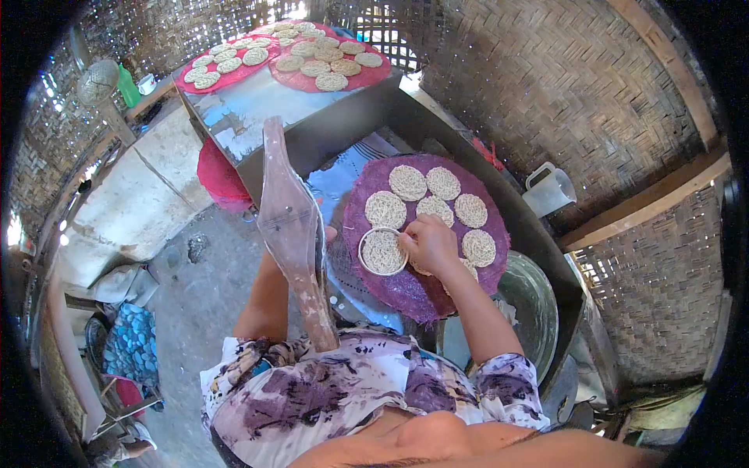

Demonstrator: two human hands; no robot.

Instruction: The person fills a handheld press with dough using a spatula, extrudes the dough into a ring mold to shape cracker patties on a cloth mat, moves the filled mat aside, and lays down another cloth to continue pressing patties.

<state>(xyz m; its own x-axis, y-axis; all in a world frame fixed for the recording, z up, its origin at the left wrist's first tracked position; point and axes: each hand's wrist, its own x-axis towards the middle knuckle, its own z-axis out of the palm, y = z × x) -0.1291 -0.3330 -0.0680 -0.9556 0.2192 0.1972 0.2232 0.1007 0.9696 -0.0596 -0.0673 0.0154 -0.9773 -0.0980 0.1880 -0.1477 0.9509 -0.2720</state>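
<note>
My right hand [431, 243] is closed, its fingertips at the right edge of a thin round ring mold [362, 256]. Inside the ring lies a disc of pale, noodle-like strands [383, 253]. It rests on a round purple mesh sheet [367, 291] with several similar discs [407, 182]; my right hand and wrist partly cover some of them. My left hand [331, 233] is mostly hidden behind a long, worn wooden lever [289, 210]; only a bit of its fingers shows at the lever's right side, so its grip cannot be made out.
Red round sheets [282, 80] bearing several discs lie on the metal-topped surface [242, 129] at the back. A clear plastic jug [549, 192] stands at the right ledge. Below it is a large metal basin [530, 300]. A green bottle [128, 86] stands far left.
</note>
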